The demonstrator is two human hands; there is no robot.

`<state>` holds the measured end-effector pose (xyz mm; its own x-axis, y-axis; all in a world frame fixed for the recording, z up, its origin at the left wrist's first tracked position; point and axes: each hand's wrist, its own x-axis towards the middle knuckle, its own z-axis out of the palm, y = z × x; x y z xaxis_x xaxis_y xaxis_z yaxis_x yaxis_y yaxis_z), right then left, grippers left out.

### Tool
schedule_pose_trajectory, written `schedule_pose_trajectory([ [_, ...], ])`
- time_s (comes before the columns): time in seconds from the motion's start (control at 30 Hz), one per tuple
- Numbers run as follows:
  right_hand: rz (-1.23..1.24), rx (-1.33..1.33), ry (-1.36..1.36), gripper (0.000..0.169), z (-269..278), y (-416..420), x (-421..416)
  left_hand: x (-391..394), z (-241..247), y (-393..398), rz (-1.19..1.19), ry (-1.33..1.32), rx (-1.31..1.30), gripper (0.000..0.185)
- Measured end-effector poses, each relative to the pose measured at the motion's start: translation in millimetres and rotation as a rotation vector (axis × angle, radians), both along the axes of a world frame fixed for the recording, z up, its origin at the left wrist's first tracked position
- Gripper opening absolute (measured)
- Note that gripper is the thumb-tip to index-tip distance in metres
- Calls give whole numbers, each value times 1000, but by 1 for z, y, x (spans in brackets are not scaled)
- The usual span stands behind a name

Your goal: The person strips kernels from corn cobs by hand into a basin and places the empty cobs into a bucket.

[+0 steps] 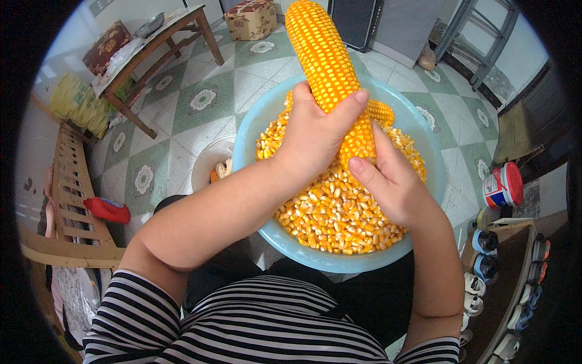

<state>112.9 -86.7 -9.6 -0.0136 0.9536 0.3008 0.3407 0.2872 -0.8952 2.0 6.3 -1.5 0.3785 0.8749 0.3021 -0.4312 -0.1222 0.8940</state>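
Observation:
A dried ear of yellow corn (325, 57) slants up and away over a pale blue plastic basin (429, 150). My left hand (313, 125) wraps its middle, thumb across the top. Around the near end closes my right hand (388, 182), its thumb pressed against the kernels there. Loose corn kernels (341, 214) are heaped in the basin under both hands. Behind the held ear, another corn ear (381, 113) lies on the heap, partly hidden.
Left of the basin stands a white bucket (204, 159) with bare cobs (223, 169) inside. A wooden table (150, 68) is at the far left, a slatted wooden bench (77, 195) nearer. A red-lidded bucket (502, 185) and a shoe rack (509, 291) are on the right.

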Motion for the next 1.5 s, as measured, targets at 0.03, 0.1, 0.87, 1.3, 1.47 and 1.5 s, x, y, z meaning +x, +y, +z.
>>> schedule_pose_trajectory([
  [0.03,-5,-2,-15,62,0,-1,0,0,0,0,0,-3,-8,40],
  [0.1,5,15,-30,62,-2,-2,2,0,-1,0,-1,-10,-22,39],
  [0.87,25,38,45,48,6,-3,1,5,2,-3,-9,-19,-101,32],
  [1.3,-107,-134,-138,54,14,-1,-3,6,-1,-4,41,45,-6,31],
  [1.47,-104,-80,-271,54,2,-2,8,5,-2,-1,13,50,24,27],
  [1.5,-84,-97,-246,54,4,-2,7,4,-2,0,0,56,25,26],
])
